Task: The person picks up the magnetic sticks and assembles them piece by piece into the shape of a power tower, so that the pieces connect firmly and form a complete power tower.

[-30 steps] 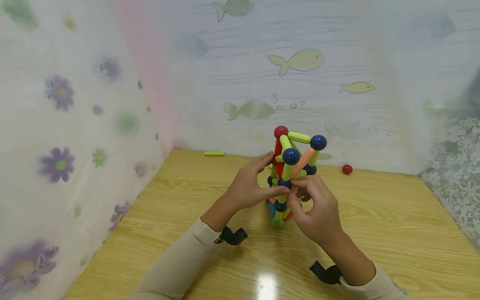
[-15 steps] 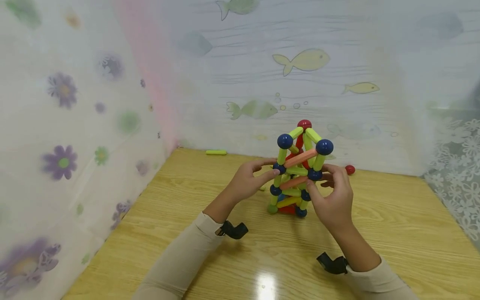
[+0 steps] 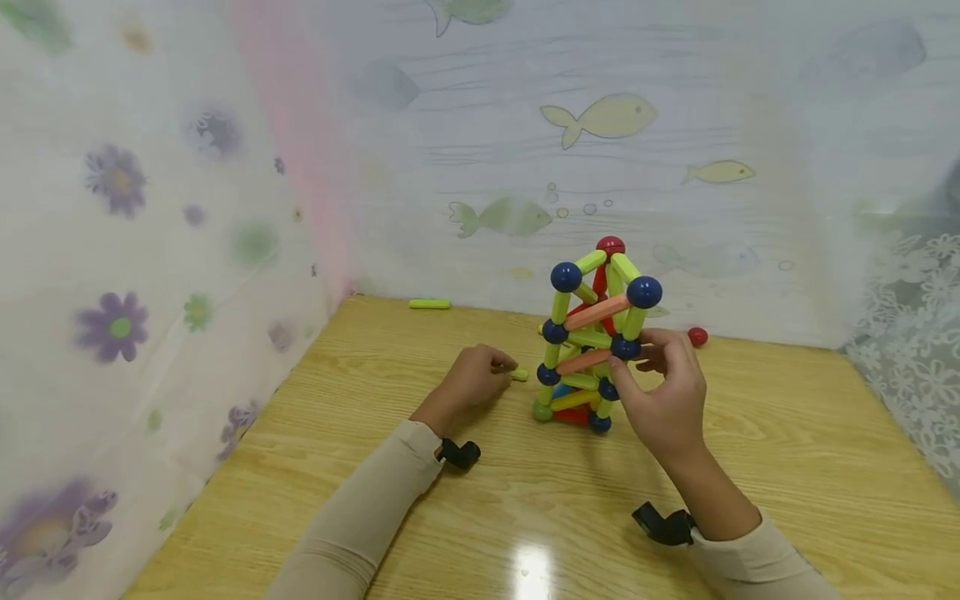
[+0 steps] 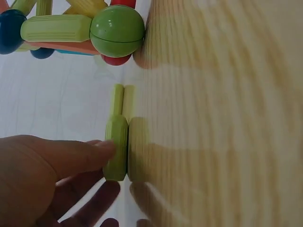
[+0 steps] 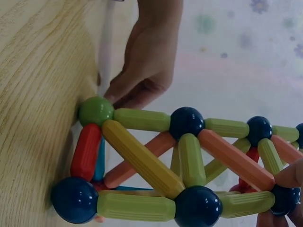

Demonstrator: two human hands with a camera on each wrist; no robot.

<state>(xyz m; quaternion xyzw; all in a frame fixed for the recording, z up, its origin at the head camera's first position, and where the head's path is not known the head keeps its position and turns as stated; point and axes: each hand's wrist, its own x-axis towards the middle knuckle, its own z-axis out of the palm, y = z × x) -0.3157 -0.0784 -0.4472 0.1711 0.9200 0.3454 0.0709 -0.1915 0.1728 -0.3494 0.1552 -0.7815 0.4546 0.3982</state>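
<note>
A tower of magnetic sticks and balls (image 3: pixel 587 365) stands upright on the wooden table, with a red ball (image 3: pixel 611 247) at its top and a green ball (image 4: pixel 117 31) at a bottom corner. My right hand (image 3: pixel 670 402) holds the tower's right side, thumb and fingers around a blue ball (image 3: pixel 625 347) partway up. To the left of the tower, my left hand (image 3: pixel 474 379) is down at the tabletop. Its thumb and fingers pinch a light green magnetic stick (image 4: pixel 116 149) lying there. The fingers behind that stick are partly hidden.
Another light green stick (image 3: pixel 430 304) lies at the table's back left edge. A loose red ball (image 3: pixel 697 337) sits behind my right hand. Beyond the pinched stick, one more green stick (image 4: pixel 118 98) shows in the left wrist view. Printed curtains (image 3: pixel 420 150) border the table (image 3: pixel 337 400).
The tower has been turned so its wide side faces me. My left hand has let go of it and dropped left to the green stick; my right hand keeps hold.
</note>
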